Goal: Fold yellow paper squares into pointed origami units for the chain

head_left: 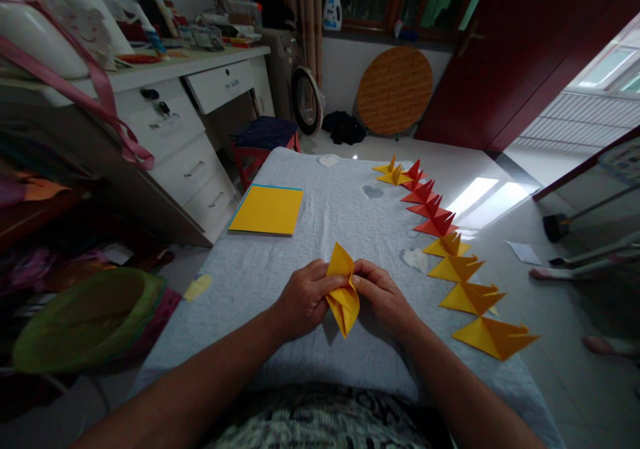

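A partly folded piece of yellow origami paper (343,300) is held just above the cloth, in front of my body. My left hand (307,295) grips it from the left, its thumb laid across the middle of the paper. From the other side, my right hand (383,292) pinches the paper's right edge between thumb and fingers. The paper's upper and lower points stick out past my fingers. Some fingertips are hidden behind it. Beyond my left hand lies a stack of square paper (267,210), yellow on top with a blue edge showing.
Folded paper birds line the table's right edge: yellow ones (470,297) nearer, red ones (434,217) farther back. A grey-blue cloth (330,215) covers the table. A bin with a green bag (90,315) stands at the left, a stool (265,132) beyond the far left corner.
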A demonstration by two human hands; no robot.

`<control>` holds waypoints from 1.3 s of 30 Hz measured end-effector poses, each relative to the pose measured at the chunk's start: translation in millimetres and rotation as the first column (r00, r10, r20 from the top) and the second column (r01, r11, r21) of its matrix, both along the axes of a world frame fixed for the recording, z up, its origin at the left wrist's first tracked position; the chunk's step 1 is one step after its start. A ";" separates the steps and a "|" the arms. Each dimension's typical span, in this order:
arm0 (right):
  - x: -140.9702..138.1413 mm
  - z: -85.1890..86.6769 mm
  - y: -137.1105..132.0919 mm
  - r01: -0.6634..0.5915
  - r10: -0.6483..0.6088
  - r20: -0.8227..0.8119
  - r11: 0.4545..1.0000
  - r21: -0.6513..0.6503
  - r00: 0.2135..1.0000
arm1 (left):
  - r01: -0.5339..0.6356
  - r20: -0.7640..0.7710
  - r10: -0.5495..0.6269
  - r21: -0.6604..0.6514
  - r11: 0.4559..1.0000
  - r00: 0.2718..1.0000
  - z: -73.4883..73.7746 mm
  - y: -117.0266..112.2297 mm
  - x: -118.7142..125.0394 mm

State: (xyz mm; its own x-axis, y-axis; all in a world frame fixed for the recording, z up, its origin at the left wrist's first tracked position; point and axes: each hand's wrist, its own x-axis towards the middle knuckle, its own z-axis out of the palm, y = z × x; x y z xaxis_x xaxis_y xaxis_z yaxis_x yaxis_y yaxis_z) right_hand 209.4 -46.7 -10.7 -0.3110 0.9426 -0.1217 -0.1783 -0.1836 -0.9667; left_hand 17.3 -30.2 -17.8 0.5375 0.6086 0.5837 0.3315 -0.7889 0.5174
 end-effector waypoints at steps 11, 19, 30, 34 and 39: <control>-0.5 1.2 0.4 -0.006 0.004 0.089 1.000 0.025 0.996 | -0.032 0.027 0.032 -0.005 0.999 0.999 -0.9 -0.8 0.6; 0.4 -2.3 0.7 0.015 -0.019 0.105 0.999 0.039 0.994 | 0.012 -0.012 -0.011 0.032 0.999 1.000 5.2 -1.8 2.7; 1.7 4.2 -5.4 0.129 -0.144 0.053 0.967 0.222 0.988 | -0.006 0.121 0.022 -0.134 0.991 0.992 5.5 -2.9 -0.9; 1.2 6.2 -8.6 0.134 -0.182 0.095 0.916 0.377 0.979 | -0.012 0.139 0.038 -0.186 0.983 0.989 6.6 -4.0 -0.7; 1.8 3.9 -7.7 0.089 -0.176 0.135 0.867 0.490 0.975 | -0.063 0.130 0.113 -0.335 0.940 0.985 8.5 -5.1 -1.1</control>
